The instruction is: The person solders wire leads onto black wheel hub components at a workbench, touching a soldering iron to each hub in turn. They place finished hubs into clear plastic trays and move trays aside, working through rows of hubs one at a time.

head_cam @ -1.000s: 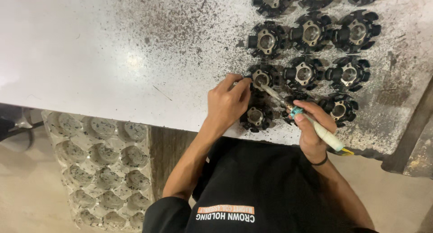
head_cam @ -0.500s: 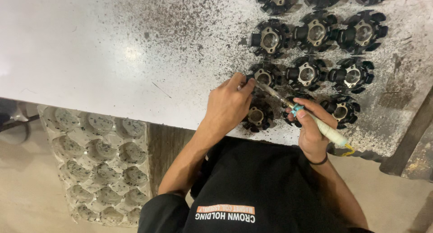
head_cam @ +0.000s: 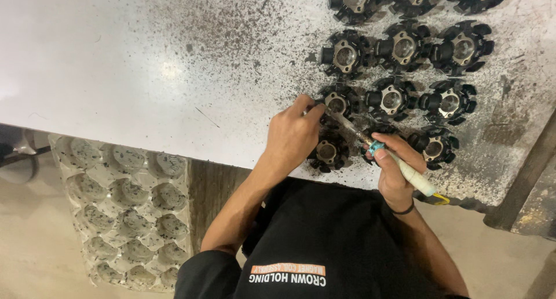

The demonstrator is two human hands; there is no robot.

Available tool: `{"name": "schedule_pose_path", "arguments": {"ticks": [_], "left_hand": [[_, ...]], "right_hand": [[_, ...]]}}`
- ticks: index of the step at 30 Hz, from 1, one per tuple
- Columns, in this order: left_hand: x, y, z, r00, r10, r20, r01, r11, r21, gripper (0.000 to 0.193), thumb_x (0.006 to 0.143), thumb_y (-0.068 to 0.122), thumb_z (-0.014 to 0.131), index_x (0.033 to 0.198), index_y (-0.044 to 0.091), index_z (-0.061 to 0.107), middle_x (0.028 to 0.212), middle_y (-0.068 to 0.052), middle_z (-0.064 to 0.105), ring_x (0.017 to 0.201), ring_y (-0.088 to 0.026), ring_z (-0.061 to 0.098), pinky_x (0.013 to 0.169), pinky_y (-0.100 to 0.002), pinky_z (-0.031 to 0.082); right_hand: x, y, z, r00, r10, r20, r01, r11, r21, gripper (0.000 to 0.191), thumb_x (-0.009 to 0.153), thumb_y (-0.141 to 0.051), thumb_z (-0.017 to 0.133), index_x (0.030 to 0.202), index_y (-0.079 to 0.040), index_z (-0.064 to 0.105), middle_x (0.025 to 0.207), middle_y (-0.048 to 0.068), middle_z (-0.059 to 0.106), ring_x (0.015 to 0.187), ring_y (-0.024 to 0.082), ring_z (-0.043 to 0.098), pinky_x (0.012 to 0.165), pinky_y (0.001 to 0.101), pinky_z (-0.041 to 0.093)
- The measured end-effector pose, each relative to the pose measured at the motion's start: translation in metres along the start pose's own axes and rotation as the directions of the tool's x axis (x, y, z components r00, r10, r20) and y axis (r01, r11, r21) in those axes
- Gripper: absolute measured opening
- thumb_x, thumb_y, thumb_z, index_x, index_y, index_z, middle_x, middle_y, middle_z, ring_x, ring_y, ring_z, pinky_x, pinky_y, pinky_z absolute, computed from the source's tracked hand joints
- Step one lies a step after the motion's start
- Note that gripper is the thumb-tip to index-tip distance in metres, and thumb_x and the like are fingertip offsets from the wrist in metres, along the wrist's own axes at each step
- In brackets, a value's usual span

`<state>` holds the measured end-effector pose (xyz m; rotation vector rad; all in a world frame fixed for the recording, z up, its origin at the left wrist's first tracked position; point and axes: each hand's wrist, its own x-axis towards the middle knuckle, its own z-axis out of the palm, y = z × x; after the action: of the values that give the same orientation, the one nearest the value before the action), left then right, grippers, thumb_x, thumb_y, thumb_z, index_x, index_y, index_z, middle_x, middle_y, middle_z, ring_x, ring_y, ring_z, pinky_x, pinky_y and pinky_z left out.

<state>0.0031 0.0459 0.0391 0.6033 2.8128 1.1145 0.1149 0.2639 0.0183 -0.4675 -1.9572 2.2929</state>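
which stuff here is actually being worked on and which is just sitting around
In use:
left hand, steadying a black round part
right hand, gripping a pen-like tool, its tip at that part

Lying about:
other black round parts in rows on the white table
moulded tray beside the table

One head camera looks steeply down, close over the white table (head_cam: pixel 145 73).

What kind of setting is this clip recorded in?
Probably a small assembly or repair workshop: rows of black coil parts lie on a white, soot-speckled worktable, and the right hand works one with a pen-like tool.
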Motion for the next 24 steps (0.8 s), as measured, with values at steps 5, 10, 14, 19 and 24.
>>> {"name": "schedule_pose_path", "arguments": {"ticks": [5, 10, 14, 19, 24], "left_hand": [[0.0012, 0.0001, 0.0029, 0.997, 0.054, -0.047, -0.054, 0.998, 0.010, 0.025, 0.082, -0.001, 0.072, 0.106, 0.004, 0.073, 0.102, -0.009, 0.064, 0.074, -0.030, 0.070, 0.061, -0.040, 0.057], [-0.0006, -0.0014, 0.0003, 0.988, 0.103, -0.117, -0.105, 0.994, -0.016, 0.021, 0.085, 0.003, 0.075, 0.106, 0.004, 0.073, 0.101, -0.007, 0.062, 0.079, -0.029, 0.071, 0.066, -0.039, 0.058], [-0.0008, -0.0030, -0.0011, 0.995, 0.075, -0.068, -0.077, 0.996, -0.039, 0.022, 0.085, 0.000, 0.074, 0.106, 0.004, 0.076, 0.104, -0.007, 0.067, 0.073, -0.026, 0.071, 0.063, -0.037, 0.059], [-0.0004, -0.0065, -0.0014, 0.993, 0.082, -0.087, -0.087, 0.995, -0.054, 0.019, 0.086, 0.001, 0.075, 0.105, 0.005, 0.076, 0.103, -0.006, 0.069, 0.071, -0.026, 0.071, 0.060, -0.037, 0.058], [0.0005, -0.0075, -0.0012, 0.990, 0.100, -0.104, -0.107, 0.992, -0.059, 0.019, 0.086, -0.001, 0.073, 0.104, 0.005, 0.075, 0.103, -0.006, 0.069, 0.070, -0.027, 0.070, 0.060, -0.038, 0.057]], "right_hand": [[-0.0010, 0.0040, 0.0002, 0.999, -0.016, -0.028, 0.018, 0.995, 0.100, 0.028, 0.097, -0.003, 0.062, 0.121, 0.011, 0.068, 0.105, 0.016, 0.069, 0.092, 0.021, 0.070, 0.083, 0.0294, 0.059], [-0.0011, 0.0048, 0.0000, 0.999, -0.042, 0.007, 0.042, 0.998, 0.046, 0.028, 0.098, -0.003, 0.062, 0.122, 0.012, 0.068, 0.102, 0.016, 0.068, 0.089, 0.021, 0.068, 0.083, 0.0293, 0.057], [0.0005, 0.0054, 0.0000, 0.998, -0.057, -0.011, 0.058, 0.996, 0.069, 0.028, 0.097, -0.004, 0.063, 0.120, 0.011, 0.067, 0.105, 0.017, 0.069, 0.090, 0.020, 0.069, 0.084, 0.0293, 0.058], [0.0010, 0.0064, 0.0007, 0.997, -0.055, -0.055, 0.060, 0.993, 0.098, 0.027, 0.097, -0.002, 0.062, 0.119, 0.011, 0.068, 0.108, 0.016, 0.068, 0.094, 0.021, 0.070, 0.084, 0.0288, 0.059], [0.0009, 0.0071, -0.0003, 0.999, -0.043, -0.021, 0.045, 0.995, 0.086, 0.026, 0.097, -0.001, 0.061, 0.119, 0.011, 0.068, 0.109, 0.017, 0.068, 0.095, 0.022, 0.071, 0.085, 0.0296, 0.059]]}}
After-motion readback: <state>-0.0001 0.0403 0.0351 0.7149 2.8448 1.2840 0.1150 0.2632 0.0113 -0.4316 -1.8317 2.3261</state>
